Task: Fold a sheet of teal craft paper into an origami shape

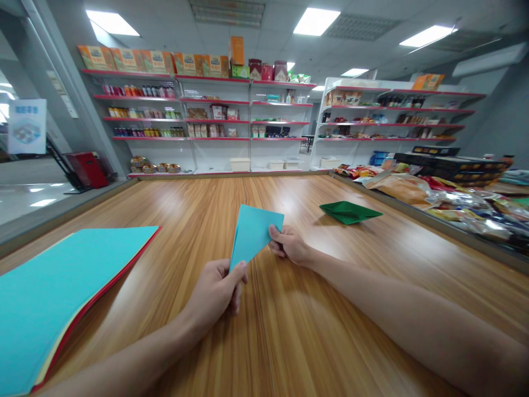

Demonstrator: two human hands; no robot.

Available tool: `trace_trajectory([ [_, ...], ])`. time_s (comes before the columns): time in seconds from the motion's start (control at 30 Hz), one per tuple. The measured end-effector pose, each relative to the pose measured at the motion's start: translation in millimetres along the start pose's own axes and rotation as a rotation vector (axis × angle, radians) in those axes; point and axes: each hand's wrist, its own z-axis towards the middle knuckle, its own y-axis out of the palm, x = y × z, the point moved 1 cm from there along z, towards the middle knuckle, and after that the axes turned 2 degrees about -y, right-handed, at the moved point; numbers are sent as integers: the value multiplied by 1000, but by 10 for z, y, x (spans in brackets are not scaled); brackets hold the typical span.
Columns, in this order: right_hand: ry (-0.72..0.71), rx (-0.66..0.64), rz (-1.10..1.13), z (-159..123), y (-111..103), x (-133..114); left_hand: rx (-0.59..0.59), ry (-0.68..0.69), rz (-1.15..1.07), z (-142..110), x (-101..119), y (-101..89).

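A folded piece of light-blue paper [257, 230] is held up over the middle of the table. My left hand [219, 284] pinches its lower left corner between thumb and fingers. On its right edge, my right hand [289, 243] grips another corner, thumb on the near face. The paper looks layered along its left edge; how it is folded behind cannot be seen. To the right lies a folded green paper shape [350, 212], apart from both hands. At the left rests a stack of coloured paper sheets [70, 286], light blue on top with cream and red edges below.
The wooden table [185, 215] has a raised rim. Beyond its right rim lie many packaged snacks [454, 204] and dark boxes [454, 165]. Shelves [215, 118] with bottles and boxes stand behind. A red box-like object [87, 168] and a sign [27, 127] are at the far left.
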Motion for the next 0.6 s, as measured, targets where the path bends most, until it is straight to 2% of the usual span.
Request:
trace_trajectory([
  [0.1,24,-11,50,-30,51,-21,49,-53,-71,31,10,-14],
  [0.2,38,-2,107,-53,90,-35,111,-35,-175,43,31,-23],
  [0.33,27,121,217,-39,83,-48,169,-29,-298,66,14,-68],
  [0.47,77,130,298,-35,71,-82,186,50,-224,71,-15,-119],
  [0.6,61,115,265,-53,90,-82,188,96,-174,53,-6,-133],
])
